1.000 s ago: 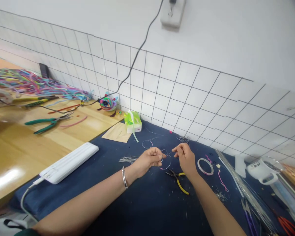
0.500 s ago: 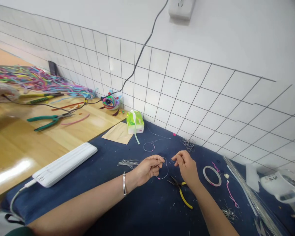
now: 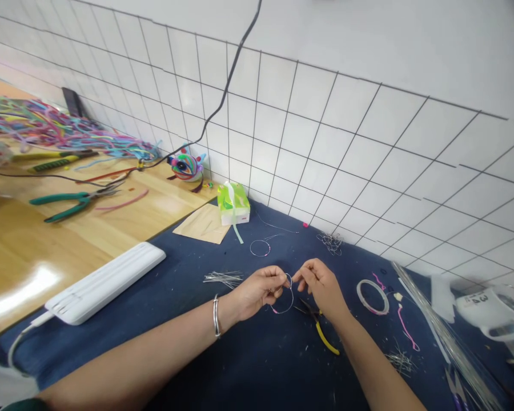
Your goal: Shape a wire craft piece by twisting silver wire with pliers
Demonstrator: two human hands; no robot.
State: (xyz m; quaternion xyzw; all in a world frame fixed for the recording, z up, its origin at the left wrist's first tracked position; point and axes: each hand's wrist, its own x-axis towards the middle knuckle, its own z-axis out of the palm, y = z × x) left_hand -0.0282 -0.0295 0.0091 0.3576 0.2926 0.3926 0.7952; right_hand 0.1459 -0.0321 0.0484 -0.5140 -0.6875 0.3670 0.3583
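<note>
The left hand (image 3: 261,291) is grasping a thin wire loop (image 3: 292,301) between its thumb and fingers; this loop is in front of the body, between the two hands, above the dark blue cloth (image 3: 248,365). The right hand (image 3: 321,288) has its fingertips drawn together just beside the loop, but whether they pinch the wire, I cannot tell. Near the right hand, and partly hidden by it, lie yellow-handled pliers (image 3: 325,339). Straight wires (image 3: 223,279) lie beyond the left wrist, and farther back rests a second ring (image 3: 260,256).
</note>
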